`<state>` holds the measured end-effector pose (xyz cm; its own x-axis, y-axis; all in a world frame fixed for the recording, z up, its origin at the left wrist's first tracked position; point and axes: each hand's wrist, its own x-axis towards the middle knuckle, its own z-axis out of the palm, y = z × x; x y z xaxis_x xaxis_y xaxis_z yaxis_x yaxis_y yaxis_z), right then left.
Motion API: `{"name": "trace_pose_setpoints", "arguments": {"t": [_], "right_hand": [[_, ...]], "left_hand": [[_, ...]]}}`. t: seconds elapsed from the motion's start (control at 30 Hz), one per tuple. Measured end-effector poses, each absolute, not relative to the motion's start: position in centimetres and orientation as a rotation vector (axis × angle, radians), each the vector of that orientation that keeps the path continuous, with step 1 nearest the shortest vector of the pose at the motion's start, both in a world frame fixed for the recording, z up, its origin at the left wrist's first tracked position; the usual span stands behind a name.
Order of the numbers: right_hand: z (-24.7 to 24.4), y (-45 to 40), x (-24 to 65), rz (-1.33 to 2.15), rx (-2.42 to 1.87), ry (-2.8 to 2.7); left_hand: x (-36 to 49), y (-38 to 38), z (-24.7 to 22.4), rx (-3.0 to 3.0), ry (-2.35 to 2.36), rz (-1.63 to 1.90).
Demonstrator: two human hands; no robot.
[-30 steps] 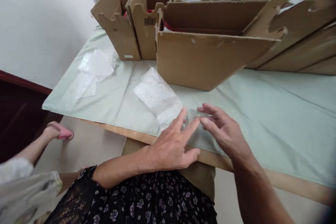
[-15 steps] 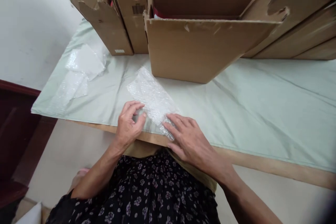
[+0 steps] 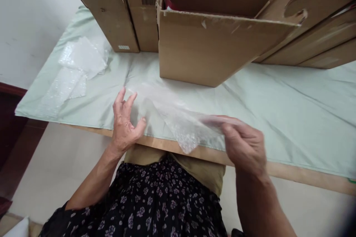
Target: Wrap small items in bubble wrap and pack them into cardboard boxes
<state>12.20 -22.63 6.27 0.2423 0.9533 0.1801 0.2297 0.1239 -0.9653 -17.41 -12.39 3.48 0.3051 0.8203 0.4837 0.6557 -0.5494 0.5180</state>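
A clear sheet of bubble wrap [image 3: 186, 129] hangs half lifted over the front of the table, blurred by motion. Its right part is pinched in my right hand [image 3: 246, 144], thumb on top and fingers partly hidden behind the film. To the left, my left hand [image 3: 126, 120] has its thumb and fingers spread, holding nothing. It is just beside the left end of the bubble wrap, and whether it touches the film I cannot tell. Below the table edge shows my floral dark clothing [image 3: 144, 200].
More bubble wrap pieces [image 3: 83, 59] lie at the far left on the pale green tablecloth [image 3: 278, 118]. An open cardboard file box [image 3: 208, 48] stands behind my hands, with several similar boxes beside it. The wooden table edge [image 3: 294, 177] runs along the front.
My right hand has taken hold of the bubble wrap and drawn it up and to the right, unfolding it. My left hand has moved a little left and spread its fingers wider.
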Motion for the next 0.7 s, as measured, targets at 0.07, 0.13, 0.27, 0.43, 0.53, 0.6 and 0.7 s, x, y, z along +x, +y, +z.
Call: {"name": "trace_pose_setpoints", "arguments": {"t": [0.07,0.13,0.27,0.43,0.53,0.6,0.7], "right_hand": [[7.1,-23.1,13.4,0.783,-1.361,-1.023],[7.6,-23.3,14.6,0.774,-1.375,-0.878],[7.6,-23.6,17.0,0.857,-1.41,-0.723],[6.1,-23.7,19.6,0.906,-1.473,-0.66],[5.0,-23.2,21.0,0.814,-1.527,-0.688],[4.4,-22.6,21.6,0.723,-1.561,-0.734],[3.7,-21.5,21.8,0.642,-1.61,-0.798]], "left_hand": [[-17.6,-11.8,4.2,2.365,1.325,1.025],[-17.3,-11.0,4.8,2.355,1.28,0.981],[-14.9,-9.0,4.8,2.244,1.15,0.845],[-10.3,-7.3,4.0,1.939,1.036,0.744],[-9.1,-7.3,4.5,1.791,1.041,0.744],[-9.2,-7.6,5.1,1.739,1.032,0.729],[-10.1,-7.8,5.6,1.684,1.063,0.731]]}}
